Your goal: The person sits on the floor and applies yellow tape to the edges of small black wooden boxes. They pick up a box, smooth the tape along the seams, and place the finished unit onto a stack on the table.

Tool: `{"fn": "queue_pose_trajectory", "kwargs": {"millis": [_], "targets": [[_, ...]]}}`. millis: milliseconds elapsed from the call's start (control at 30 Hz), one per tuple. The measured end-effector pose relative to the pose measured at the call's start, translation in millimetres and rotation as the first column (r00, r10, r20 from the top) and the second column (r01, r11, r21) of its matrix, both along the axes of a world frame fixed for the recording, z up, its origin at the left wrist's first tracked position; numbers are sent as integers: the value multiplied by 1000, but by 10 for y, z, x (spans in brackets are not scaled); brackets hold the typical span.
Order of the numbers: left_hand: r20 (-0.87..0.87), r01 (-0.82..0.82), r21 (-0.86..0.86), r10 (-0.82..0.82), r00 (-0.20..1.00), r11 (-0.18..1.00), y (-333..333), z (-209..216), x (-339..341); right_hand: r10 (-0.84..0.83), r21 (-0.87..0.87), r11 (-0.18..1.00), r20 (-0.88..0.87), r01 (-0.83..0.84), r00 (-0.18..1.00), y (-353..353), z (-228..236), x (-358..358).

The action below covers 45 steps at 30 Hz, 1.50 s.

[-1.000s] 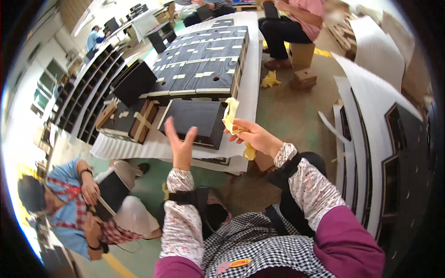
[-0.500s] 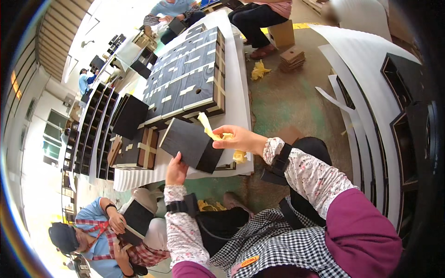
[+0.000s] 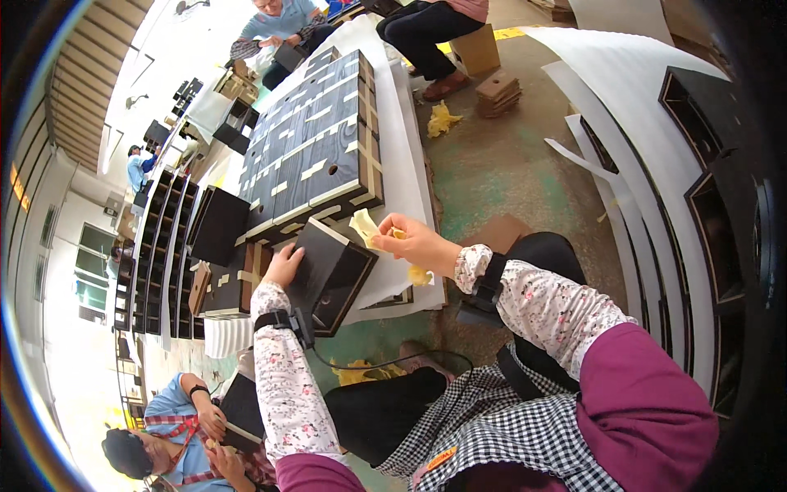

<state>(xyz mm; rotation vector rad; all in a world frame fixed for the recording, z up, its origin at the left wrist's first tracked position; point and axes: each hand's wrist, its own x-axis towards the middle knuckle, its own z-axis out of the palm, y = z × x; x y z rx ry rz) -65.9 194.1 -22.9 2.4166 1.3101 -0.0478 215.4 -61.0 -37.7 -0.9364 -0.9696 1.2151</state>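
A black wooden box point(image 3: 321, 271) is tilted in front of me, its hollow side turned partly toward me. My left hand point(image 3: 284, 265) is closed on its left edge, thumb and fingers against the panel. To the right of the box, my right hand point(image 3: 410, 241) pinches a crumpled strip of pale yellow masking tape point(image 3: 363, 227), whose loose end sticks out to the left. Another wad of yellow tape point(image 3: 420, 275) lies just below that hand, at the table's edge.
Taped dark boxes point(image 3: 316, 139) fill the foam-covered table ahead. A co-worker point(image 3: 184, 435) sits close at left, holding a dark panel; others sit at the far end. Shelving with foam sheets point(image 3: 648, 189) stands at right. Tape scraps point(image 3: 361, 373) and stacked brown boards point(image 3: 498, 93) lie on the floor.
My left hand has shifted up and left along the box. The box has turned, so its hollow side now shows. My right hand still holds the tape, nearly in place.
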Motion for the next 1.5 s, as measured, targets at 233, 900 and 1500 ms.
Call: {"fn": "queue_pose_trajectory", "kwargs": {"millis": [233,900,1500], "targets": [[-201,-5,442,104,974,897,-1221,-159,1284,-74,3,997,91,74,993,0,-132,157],[234,9,643,-207,950,766,-1826,-367,1206,-159,-98,982,27,161,987,3,-161,226],[492,-300,533,-1,871,791,-1819,-133,1036,-60,-89,993,231,83,971,12,-306,-27]]}}
